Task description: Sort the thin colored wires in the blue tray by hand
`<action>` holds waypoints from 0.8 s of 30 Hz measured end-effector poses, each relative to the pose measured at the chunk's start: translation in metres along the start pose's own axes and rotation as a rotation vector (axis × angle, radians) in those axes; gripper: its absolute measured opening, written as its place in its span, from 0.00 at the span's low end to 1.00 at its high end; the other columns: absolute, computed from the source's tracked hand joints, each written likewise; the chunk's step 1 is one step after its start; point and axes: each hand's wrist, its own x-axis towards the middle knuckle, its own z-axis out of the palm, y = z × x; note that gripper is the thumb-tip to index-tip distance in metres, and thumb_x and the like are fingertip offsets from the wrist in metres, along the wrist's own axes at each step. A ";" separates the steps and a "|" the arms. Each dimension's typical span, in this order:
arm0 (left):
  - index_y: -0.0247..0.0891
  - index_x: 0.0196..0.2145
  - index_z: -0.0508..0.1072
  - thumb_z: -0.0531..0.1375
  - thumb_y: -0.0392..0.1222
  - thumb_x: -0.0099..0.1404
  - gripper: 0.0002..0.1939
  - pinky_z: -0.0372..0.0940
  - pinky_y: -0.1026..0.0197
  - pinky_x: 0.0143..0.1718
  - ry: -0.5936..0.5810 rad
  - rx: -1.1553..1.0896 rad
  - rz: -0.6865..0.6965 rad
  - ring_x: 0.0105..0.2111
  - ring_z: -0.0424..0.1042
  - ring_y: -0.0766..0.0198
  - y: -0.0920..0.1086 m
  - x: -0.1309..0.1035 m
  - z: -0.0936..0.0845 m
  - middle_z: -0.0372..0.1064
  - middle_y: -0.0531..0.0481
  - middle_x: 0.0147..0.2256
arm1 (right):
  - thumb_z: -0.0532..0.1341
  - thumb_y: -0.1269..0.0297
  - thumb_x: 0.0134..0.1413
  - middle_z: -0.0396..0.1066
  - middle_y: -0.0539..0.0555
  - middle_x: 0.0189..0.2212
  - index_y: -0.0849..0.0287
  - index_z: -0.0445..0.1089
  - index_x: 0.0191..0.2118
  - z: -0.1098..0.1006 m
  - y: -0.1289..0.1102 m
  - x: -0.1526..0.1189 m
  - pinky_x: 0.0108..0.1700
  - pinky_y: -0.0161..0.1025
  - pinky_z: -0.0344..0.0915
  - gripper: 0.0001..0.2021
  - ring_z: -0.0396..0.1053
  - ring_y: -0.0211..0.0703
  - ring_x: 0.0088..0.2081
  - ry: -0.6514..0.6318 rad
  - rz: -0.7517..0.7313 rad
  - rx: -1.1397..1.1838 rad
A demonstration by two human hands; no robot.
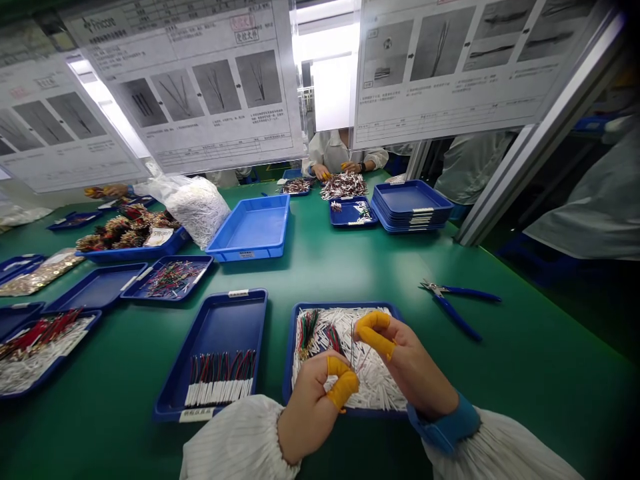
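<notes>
My left hand [320,393], with yellow finger cots on thumb and forefinger, pinches the lower end of some thin wires [352,347]. Just above and to the right, my right hand [400,350] has its cotted thumb and forefinger closed near the wires' upper end. Both hands are over a blue tray [295,313] full of white tubes [380,380], with bundles of coloured wires [307,330] at its left. To the left, a blue tray [225,320] holds a row of dark and red wires with white sleeves [220,377].
Blue-handled cutters [453,303] lie open at the right. A light-blue bin [250,230], a bag of white pieces [193,207] and stacked trays [413,207] stand farther back. Trays of wires [173,279] fill the left. A co-worker [345,157] sits opposite; instruction sheets [200,87] hang above.
</notes>
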 end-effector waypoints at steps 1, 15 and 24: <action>0.34 0.24 0.67 0.55 0.38 0.60 0.08 0.60 0.64 0.29 0.001 0.004 -0.005 0.27 0.63 0.65 0.000 0.000 0.000 0.63 0.49 0.26 | 0.64 0.62 0.43 0.66 0.48 0.25 0.58 0.67 0.26 0.000 0.000 0.000 0.40 0.37 0.59 0.07 0.62 0.38 0.32 0.015 -0.010 0.003; 0.34 0.24 0.68 0.56 0.34 0.58 0.06 0.60 0.64 0.32 0.087 0.052 0.006 0.28 0.65 0.64 -0.003 0.001 0.000 0.65 0.49 0.27 | 0.62 0.59 0.44 0.70 0.52 0.24 0.59 0.72 0.24 0.000 -0.009 0.002 0.38 0.40 0.63 0.09 0.66 0.42 0.31 -0.020 -0.039 -0.216; 0.34 0.22 0.68 0.57 0.35 0.58 0.08 0.61 0.65 0.30 0.028 0.157 0.065 0.27 0.65 0.65 0.001 0.001 0.001 0.65 0.48 0.26 | 0.59 0.62 0.48 0.64 0.49 0.21 0.59 0.67 0.23 -0.006 0.001 0.000 0.31 0.39 0.59 0.08 0.61 0.40 0.26 0.061 -0.202 -0.473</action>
